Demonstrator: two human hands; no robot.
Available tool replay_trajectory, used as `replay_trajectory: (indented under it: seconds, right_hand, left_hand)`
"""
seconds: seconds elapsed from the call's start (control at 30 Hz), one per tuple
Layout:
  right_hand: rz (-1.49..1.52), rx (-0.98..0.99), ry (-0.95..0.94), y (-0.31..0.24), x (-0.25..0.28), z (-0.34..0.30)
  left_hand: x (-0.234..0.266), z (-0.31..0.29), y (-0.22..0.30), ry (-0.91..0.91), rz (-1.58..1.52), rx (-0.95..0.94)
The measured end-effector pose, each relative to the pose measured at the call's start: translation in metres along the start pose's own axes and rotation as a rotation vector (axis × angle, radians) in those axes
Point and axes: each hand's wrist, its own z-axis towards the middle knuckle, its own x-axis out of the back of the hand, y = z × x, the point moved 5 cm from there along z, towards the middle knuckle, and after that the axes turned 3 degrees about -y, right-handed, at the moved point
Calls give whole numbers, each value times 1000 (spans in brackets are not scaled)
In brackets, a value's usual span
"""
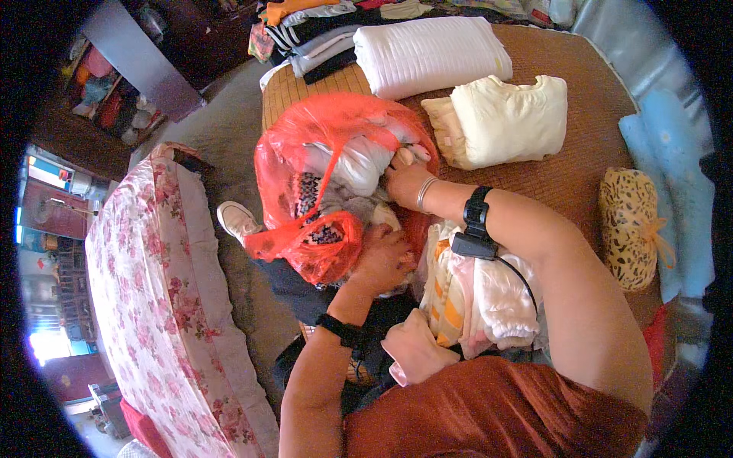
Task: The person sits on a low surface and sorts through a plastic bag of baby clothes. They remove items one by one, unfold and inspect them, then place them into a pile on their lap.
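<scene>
- head view: looks from the wearer's head, the left of two side-by-side fisheye cameras.
- faces steeply down, past the rust-red garment, onto the left hand and the right hand.
- both hands are near, the floral cover farther off.
- straight edges bend toward the round black rim.

a sheer red bag of fabrics lies open at the edge of the brown mat.
</scene>
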Motion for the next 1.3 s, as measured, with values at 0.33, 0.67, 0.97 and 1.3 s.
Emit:
replay_trajectory:
  seconds: [0.33, 0.67, 0.97, 1.3]
  right_hand:
    - [246, 138, 373, 7, 40, -40]
    - [1846, -571, 241, 58, -37, -75]
    - [1719, -654, 583, 87, -36, -77]
    - [1509, -812, 1066, 143, 12, -227]
  left_hand:
    - [88, -84, -16, 628, 285, 750]
    - [32, -122, -108, 895, -604, 841]
    - [48, -121, -77, 915, -533, 728]
    - [40, -105, -75, 1119, -2187, 208]
